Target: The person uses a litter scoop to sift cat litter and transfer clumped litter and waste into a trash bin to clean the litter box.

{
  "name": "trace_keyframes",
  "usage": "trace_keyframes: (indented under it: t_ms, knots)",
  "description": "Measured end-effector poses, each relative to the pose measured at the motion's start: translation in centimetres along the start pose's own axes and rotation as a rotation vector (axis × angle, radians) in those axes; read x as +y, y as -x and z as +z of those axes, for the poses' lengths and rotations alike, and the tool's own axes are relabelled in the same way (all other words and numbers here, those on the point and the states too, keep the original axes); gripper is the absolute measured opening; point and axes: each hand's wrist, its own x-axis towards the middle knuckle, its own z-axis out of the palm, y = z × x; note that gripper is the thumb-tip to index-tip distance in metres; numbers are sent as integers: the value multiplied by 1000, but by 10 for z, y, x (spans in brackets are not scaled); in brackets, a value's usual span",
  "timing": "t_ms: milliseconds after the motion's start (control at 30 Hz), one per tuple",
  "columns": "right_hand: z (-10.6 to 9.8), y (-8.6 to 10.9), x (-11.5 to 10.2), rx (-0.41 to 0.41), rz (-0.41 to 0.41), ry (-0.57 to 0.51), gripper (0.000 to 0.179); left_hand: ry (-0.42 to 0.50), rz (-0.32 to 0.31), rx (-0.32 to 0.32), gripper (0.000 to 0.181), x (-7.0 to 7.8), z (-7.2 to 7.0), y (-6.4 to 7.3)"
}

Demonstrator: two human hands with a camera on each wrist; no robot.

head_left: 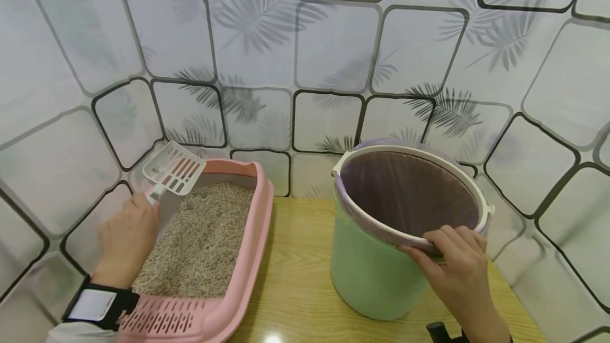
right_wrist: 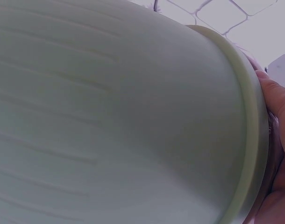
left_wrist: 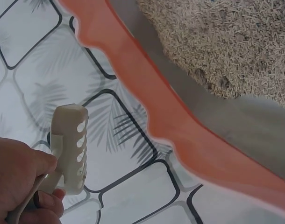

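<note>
My left hand (head_left: 127,232) grips the handle of a white slotted litter scoop (head_left: 174,168), raised over the far left part of a pink litter box (head_left: 261,226). Beige pellet litter (head_left: 205,242) fills the box. In the left wrist view the scoop (left_wrist: 70,144) shows edge-on, outside the box's wavy rim (left_wrist: 133,88). With my right hand (head_left: 459,269) I hold the near rim of a green trash bin (head_left: 376,274), thumb outside and fingers over the edge. A purple bag (head_left: 343,192) lines the bin under a white ring (head_left: 414,147).
Both containers stand on a wood-grain table (head_left: 295,258), the box left and the bin right. Patterned sheeting (head_left: 329,46) rises behind them and along both sides. The box's front has a slotted pink ledge (head_left: 167,316).
</note>
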Motion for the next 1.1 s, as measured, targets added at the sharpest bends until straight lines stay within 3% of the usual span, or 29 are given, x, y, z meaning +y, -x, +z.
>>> trace_keyframes:
  t_ms: [133,267,400,500,633,767,800,967,1100]
  knots:
    - [-2,-1,1,11,-3,4,57,-20,19,-10,34,-1,-5,-5]
    - [-4,-1,1,12,-8,4,57,3,-15,-141,37,3,-15,-11]
    - [-5,0,1,12,-4,0,56,28,-13,-253,40,20,-27,-27]
    - [-4,0,1,7,7,-4,56,35,66,-229,39,41,-37,-48]
    - [-1,1,2,1,15,-3,56,76,177,-261,36,86,-58,-85]
    - [-1,3,5,-5,21,2,55,89,305,-318,37,152,-74,-118]
    - [-1,4,5,-5,24,1,55,79,346,-306,37,169,-76,-123]
    - [-1,5,6,2,11,-10,53,-42,594,-213,34,242,-83,-128]
    - [-3,4,5,1,1,-7,53,-137,783,-67,26,283,-79,-118]
